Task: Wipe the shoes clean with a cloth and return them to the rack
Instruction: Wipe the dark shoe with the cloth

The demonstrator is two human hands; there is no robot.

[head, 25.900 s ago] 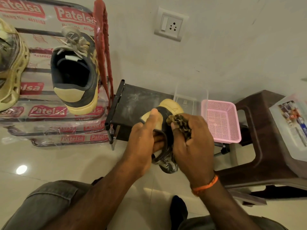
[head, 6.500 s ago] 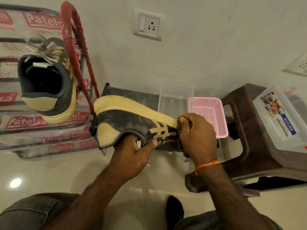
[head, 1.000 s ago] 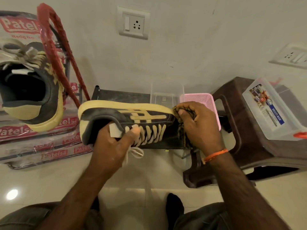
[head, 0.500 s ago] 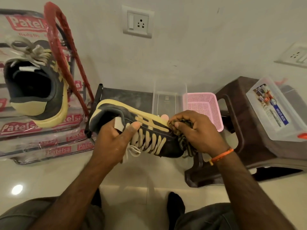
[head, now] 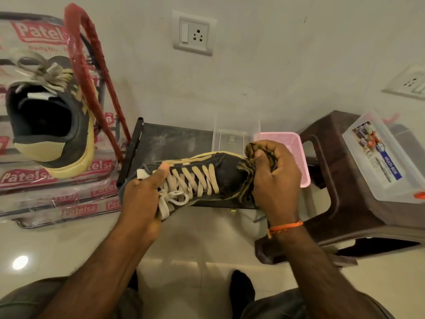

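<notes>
Change: half a second ago the shoe [head: 202,178] showed its striped side and pale sole edge; it has now rolled so the laces face up, and the cloth [head: 249,171] has come round onto the toe.
Meaning: judging by this, the side is likely done and the top of the toe is being wiped; racking is not yet due.
Left grip: the left hand [head: 142,196] is curled tight round the heel end, thumb laid across the tongue, loose lace ends trailing under its fingers.
Right grip: the right hand [head: 274,180] is fisted round the bunched cloth, pressing it on the toe.
Shoe and grips: it spans between both, heel in the left, toe under the right, held in the air just above a dark surface [head: 174,143].
Beyond the left grip: the matching shoe [head: 53,125] sits on the rack [head: 92,65].
</notes>
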